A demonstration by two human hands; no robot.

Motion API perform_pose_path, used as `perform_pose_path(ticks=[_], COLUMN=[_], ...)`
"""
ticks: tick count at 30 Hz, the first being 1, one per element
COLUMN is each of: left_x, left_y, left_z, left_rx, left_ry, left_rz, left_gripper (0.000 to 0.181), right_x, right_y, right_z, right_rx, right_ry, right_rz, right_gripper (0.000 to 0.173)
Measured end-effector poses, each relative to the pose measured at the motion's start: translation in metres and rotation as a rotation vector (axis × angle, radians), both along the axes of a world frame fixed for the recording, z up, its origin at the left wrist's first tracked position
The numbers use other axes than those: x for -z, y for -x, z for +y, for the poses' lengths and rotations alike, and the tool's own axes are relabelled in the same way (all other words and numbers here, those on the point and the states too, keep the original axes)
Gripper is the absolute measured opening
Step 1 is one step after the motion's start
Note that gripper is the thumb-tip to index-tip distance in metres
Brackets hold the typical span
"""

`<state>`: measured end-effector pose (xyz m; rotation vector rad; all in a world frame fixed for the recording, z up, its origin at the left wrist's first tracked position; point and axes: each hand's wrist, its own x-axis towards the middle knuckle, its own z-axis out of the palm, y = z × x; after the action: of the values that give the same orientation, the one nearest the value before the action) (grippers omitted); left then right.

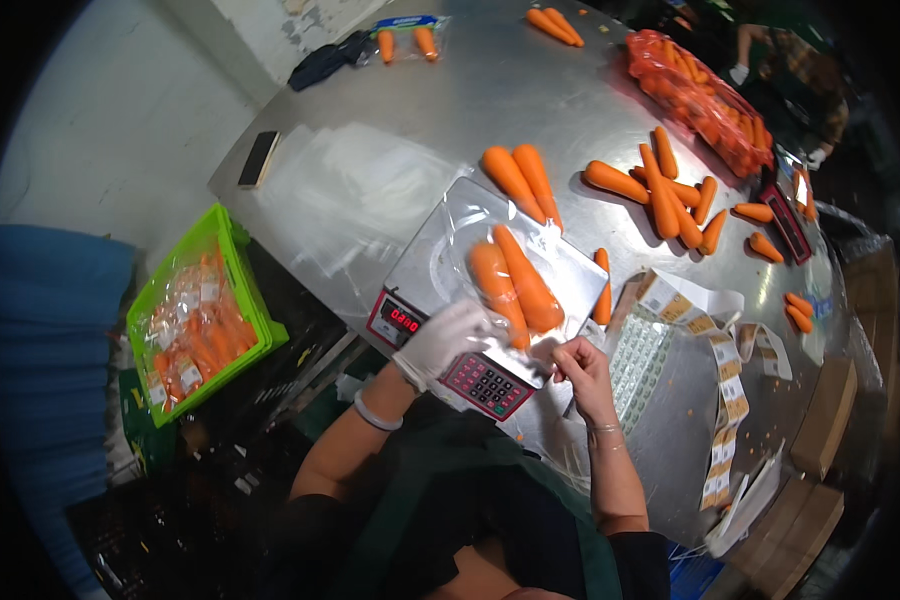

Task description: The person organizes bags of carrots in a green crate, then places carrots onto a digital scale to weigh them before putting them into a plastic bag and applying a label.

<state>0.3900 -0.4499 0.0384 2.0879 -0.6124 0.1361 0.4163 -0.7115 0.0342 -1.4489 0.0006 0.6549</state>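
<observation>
Two large carrots (521, 281) lie in a clear plastic bag (501, 324) on the steel pan of a digital scale (439, 240). The scale's red display is lit, and its keypad (487, 386) faces me. My left hand (446, 337), in a white glove, is at the bag's near end, its fingers slightly blurred and closed on the film. To the right, my bare right hand (586, 371) pinches with thumb and forefinger at what looks like the bag's edge, over the pan's front corner. Two more carrots (523, 182) rest at the pan's far edge.
Loose carrots (664, 195) and a red mesh sack of carrots (701, 101) lie farther right. Flat clear bags (345, 187) are spread at left. A green crate (217, 375) holds bagged carrots. Label strips (727, 397) curl at right. A co-worker (795, 75) stands across the table.
</observation>
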Motion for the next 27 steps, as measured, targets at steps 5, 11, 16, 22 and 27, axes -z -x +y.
perform_pose_path(ticks=[5, 11, 16, 22, 27], left_x=[0.013, 0.037, 0.029, 0.037, 0.045], left_y=[0.058, 0.104, 0.106, 0.114, 0.114], left_z=[0.024, 0.018, 0.02, 0.034, 0.044], left_rx=[-0.267, -0.255, -0.232, -0.286, -0.332], left_ry=[0.76, 0.706, 0.717, 0.745, 0.844], left_rz=[1.174, 1.199, 1.183, 1.096, 1.096], left_gripper=[0.011, 0.018, 0.019, 0.021, 0.021], right_x=[0.036, -0.018, -0.032, -0.005, 0.009], right_y=[0.045, 0.072, 0.096, 0.112, 0.145], right_z=[-0.022, -0.044, 0.066, 0.123, 0.054], right_rx=[0.086, 0.011, -0.359, -0.51, -0.718], right_ry=[0.123, 0.447, 0.518, 0.61, 0.705], right_rz=[0.012, -0.334, -0.95, -1.112, -0.977], right_gripper=[0.015, 0.009, 0.018, 0.021, 0.021])
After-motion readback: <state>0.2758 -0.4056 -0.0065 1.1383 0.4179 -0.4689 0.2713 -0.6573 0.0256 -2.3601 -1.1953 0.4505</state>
